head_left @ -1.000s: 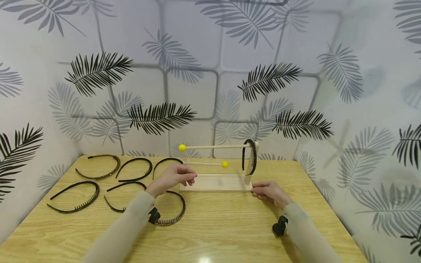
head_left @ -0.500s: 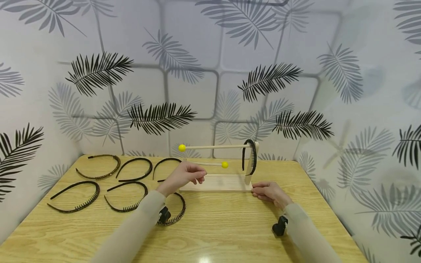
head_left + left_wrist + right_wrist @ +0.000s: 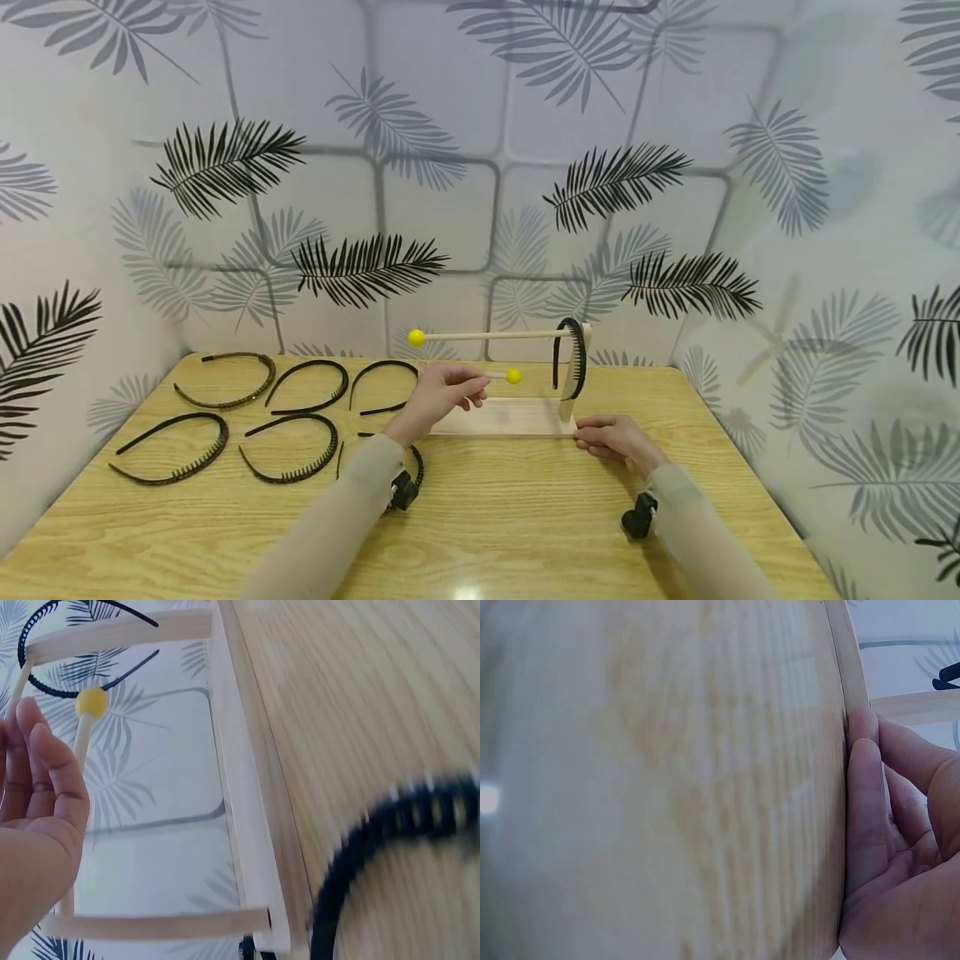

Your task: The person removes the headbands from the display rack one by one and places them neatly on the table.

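Note:
A pale wooden stand (image 3: 517, 417) has two horizontal rods tipped with yellow balls. On its upper rod (image 3: 495, 336), a black toothed headband (image 3: 580, 367) hangs against the right upright. My left hand (image 3: 442, 400) hovers before the lower rod, covering part of it. Loosely bent fingers with nothing visible between them show on that hand (image 3: 45, 787) in the left wrist view; the lower yellow ball (image 3: 91, 702) appears past them. At the base's right end, my right hand (image 3: 618, 437) grips the corner, thumb and finger against the wood (image 3: 859, 675) in the right wrist view.
Several headbands lie on the wooden table (image 3: 510, 517) at left, among them a brown one (image 3: 264, 387) and a black toothed one (image 3: 223, 437). Another headband (image 3: 420, 475) is partly hidden beneath my left forearm. A leaf-patterned backdrop (image 3: 442, 208) rises behind the table.
My left hand has moved rightward along the stand's front, from the left end to near the lower yellow ball. My right hand, the stand and its hanging headband have stayed put.

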Demonstrator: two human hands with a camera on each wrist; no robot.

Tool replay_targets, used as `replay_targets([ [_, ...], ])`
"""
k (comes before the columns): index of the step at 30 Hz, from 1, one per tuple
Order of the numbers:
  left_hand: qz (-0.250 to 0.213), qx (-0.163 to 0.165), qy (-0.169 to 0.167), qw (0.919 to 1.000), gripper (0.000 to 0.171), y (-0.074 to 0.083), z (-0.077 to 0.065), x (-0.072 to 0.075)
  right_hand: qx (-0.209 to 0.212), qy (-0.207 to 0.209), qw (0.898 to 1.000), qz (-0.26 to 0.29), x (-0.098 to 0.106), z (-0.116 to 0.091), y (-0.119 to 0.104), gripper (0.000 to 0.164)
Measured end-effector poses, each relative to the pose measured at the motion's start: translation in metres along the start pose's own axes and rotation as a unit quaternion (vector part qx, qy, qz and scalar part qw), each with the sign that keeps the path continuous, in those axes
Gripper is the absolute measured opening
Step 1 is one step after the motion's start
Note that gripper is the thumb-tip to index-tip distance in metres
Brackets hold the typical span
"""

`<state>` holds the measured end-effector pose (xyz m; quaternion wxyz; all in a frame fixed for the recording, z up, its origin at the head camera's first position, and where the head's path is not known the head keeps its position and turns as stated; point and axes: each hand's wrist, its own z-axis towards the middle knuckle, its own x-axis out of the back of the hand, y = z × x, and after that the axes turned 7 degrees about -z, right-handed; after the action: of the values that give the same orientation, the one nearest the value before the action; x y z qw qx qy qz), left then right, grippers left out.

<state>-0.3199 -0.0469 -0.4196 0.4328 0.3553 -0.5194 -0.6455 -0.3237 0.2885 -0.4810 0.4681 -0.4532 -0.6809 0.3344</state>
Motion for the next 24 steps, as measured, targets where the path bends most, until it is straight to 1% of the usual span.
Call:
replay_targets([
  [4,-0.014,-0.005,0.010,0.9998,0.021,-0.004,0.003,-0.009,-0.001,-0.001,1.000,0.001,0.000,-0.001,0.000,0.043],
  [7,-0.022,-0.016,0.014,0.9995,0.021,-0.008,0.006,-0.016,-0.001,-0.001,1.000,0.001,0.000,-0.001,0.000,0.043],
  [11,-0.035,-0.028,0.013,0.9989,0.026,-0.009,0.010,-0.027,0.001,0.000,1.000,0.000,0.001,-0.002,0.000,0.044],
  [14,-0.040,-0.029,0.010,0.9987,0.027,-0.009,0.012,-0.036,0.002,-0.002,1.000,0.001,0.002,-0.003,0.000,0.044],
  [17,-0.039,-0.026,0.012,0.9988,0.024,-0.010,0.015,-0.044,0.004,-0.005,1.000,0.001,0.001,-0.002,0.001,0.045],
  [24,-0.038,-0.031,0.018,0.9986,0.021,-0.016,0.020,-0.059,0.000,-0.002,1.000,0.003,0.002,0.000,0.000,0.044],
])
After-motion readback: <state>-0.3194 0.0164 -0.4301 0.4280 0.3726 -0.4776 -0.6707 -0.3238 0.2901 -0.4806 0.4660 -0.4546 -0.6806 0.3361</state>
